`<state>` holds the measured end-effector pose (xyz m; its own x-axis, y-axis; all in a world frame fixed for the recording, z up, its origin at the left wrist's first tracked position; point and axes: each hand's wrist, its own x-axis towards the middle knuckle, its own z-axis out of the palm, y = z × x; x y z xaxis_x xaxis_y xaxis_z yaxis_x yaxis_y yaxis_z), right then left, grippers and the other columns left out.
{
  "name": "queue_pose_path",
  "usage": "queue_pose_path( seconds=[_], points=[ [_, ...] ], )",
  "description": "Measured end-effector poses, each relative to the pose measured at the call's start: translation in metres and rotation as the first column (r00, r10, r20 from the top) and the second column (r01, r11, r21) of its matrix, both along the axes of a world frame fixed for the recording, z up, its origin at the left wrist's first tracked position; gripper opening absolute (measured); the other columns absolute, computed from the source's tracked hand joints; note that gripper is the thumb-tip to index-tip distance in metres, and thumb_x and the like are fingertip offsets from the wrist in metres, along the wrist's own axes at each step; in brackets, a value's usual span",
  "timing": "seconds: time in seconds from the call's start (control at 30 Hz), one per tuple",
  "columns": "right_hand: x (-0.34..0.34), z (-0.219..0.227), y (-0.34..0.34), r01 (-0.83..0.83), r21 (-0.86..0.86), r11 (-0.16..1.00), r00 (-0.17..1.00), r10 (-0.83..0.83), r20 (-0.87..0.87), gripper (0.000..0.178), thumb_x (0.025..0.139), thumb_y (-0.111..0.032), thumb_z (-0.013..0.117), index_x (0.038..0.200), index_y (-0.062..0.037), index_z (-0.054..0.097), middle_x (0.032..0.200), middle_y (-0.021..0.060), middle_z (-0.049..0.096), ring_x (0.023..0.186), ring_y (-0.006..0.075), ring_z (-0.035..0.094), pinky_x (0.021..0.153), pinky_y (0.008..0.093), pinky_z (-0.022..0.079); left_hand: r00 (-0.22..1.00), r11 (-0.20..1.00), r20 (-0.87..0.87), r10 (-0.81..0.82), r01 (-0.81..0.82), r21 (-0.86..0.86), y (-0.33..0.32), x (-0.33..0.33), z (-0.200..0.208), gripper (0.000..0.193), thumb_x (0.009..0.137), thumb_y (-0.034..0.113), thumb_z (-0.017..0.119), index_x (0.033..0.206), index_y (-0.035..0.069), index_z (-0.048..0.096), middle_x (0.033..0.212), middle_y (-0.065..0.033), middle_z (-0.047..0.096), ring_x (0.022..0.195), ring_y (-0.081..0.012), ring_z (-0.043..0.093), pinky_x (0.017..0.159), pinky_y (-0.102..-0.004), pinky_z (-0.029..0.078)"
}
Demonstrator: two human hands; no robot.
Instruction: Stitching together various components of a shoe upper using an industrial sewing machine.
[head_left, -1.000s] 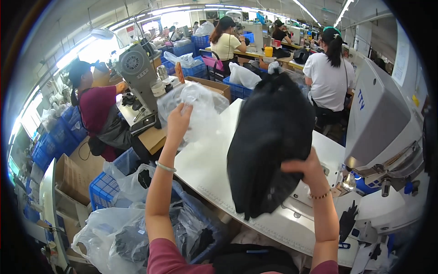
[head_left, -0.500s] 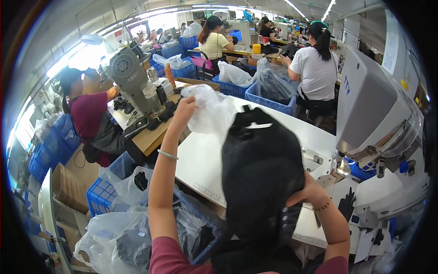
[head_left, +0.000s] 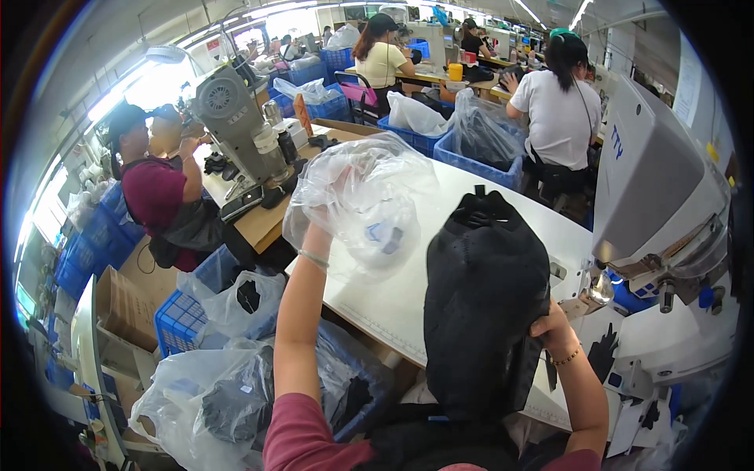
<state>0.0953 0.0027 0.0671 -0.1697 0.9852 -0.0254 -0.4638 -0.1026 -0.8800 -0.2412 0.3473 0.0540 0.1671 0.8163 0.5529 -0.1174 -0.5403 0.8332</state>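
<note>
A large black fabric bag (head_left: 488, 302) stands upright in front of me, a small loop at its gathered top. My right hand (head_left: 552, 328) grips its right side, thumb toward me and fingers largely hidden behind it. To the left, a crumpled clear plastic bag (head_left: 385, 224) is up in the air over the white tabletop (head_left: 369, 310). My left hand (head_left: 334, 196) holds the plastic bag, which billows around it; the fingers show only dimly through the film. A clear gap separates the plastic bag from the black one.
A grey machine head (head_left: 652, 173) stands close on the right, beside a black glove-shaped piece (head_left: 603, 353). Blue crates (head_left: 177, 326) and plastic bags of dark goods (head_left: 212, 400) crowd the lower left. Another machine (head_left: 236, 125) and a co-worker (head_left: 157, 188) are farther left.
The plastic bag has swung away from the black bag and spread over my left hand. The black bag has shifted right with my right hand, and a white strip near its top no longer shows.
</note>
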Motion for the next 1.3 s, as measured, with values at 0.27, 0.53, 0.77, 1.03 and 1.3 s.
queue_pose_path(
  seconds=[0.27, 0.53, 0.77, 1.03, 1.3],
  points=[
    [-0.034, -0.025, 0.048, -0.266, -0.259, 0.928, 0.957, 0.223, -0.184, 0.046, 0.072, -0.001, 0.063, 0.117, 0.0038, 0.052, 0.106, 0.0126, 0.062, 0.092, 0.0222, 0.062, 0.086, 0.0338, 0.049, 0.906, 0.923, -0.18, -0.382, 0.363, -0.131, -0.06, 0.071, -0.041, 0.028, 0.084, 0.016, 0.061, 0.107, 0.0, 0.059, 0.104, -0.009, 0.062, 0.098, -0.019, 0.056, 0.087, -0.0302, 0.044],
    [-0.058, -0.02, 0.053, -0.266, -0.45, 0.853, 0.962, 0.208, -0.175, 0.037, 0.078, -0.004, 0.067, 0.111, 0.0052, 0.054, 0.102, 0.0132, 0.062, 0.089, 0.0207, 0.063, 0.084, 0.0333, 0.051, 0.913, 0.975, -0.407, 0.043, -0.127, -0.182, -0.067, 0.019, 0.033, 0.037, 0.089, 0.025, 0.053, 0.113, -0.003, 0.058, 0.112, -0.0167, 0.059, 0.106, -0.0237, 0.054, 0.094, -0.0323, 0.039],
    [-0.061, -0.023, 0.046, -0.249, -0.394, 0.884, 0.968, 0.22, -0.119, 0.046, 0.074, -0.005, 0.07, 0.116, 0.0028, 0.052, 0.108, 0.0127, 0.06, 0.095, 0.0216, 0.06, 0.087, 0.0347, 0.049, 0.559, 0.988, -0.82, 0.122, 0.011, 0.154, -0.098, -0.002, -0.01, 0.045, 0.083, 0.021, 0.059, 0.121, -0.003, 0.052, 0.108, -0.0212, 0.061, 0.094, -0.023, 0.06, 0.082, -0.0312, 0.046],
    [-0.067, 0.004, 0.02, -0.352, -0.284, 0.892, 0.929, 0.37, 0.014, 0.057, 0.07, -0.003, 0.072, 0.121, 0.0031, 0.049, 0.113, 0.0115, 0.058, 0.103, 0.0199, 0.056, 0.093, 0.0329, 0.044, 0.943, 0.972, -0.261, -0.208, 0.168, -0.167, -0.058, 0.032, 0.01, 0.029, 0.087, 0.008, 0.048, 0.114, 0.001, 0.056, 0.086, -0.0027, 0.064, 0.077, -0.0107, 0.06, 0.068, -0.0241, 0.047],
    [-0.056, -0.024, 0.07, -0.273, -0.507, 0.818, 0.932, 0.095, -0.349, 0.033, 0.082, -0.01, 0.061, 0.11, 0.0061, 0.056, 0.101, 0.0162, 0.064, 0.088, 0.025, 0.065, 0.082, 0.0367, 0.054, 0.574, 0.906, -0.701, -0.424, 0.284, -0.315, -0.063, 0.049, 0.005, 0.021, 0.083, 0.008, 0.044, 0.095, -0.002, 0.059, 0.083, -0.0129, 0.064, 0.079, -0.0157, 0.062, 0.071, -0.0312, 0.049]
  ],
)
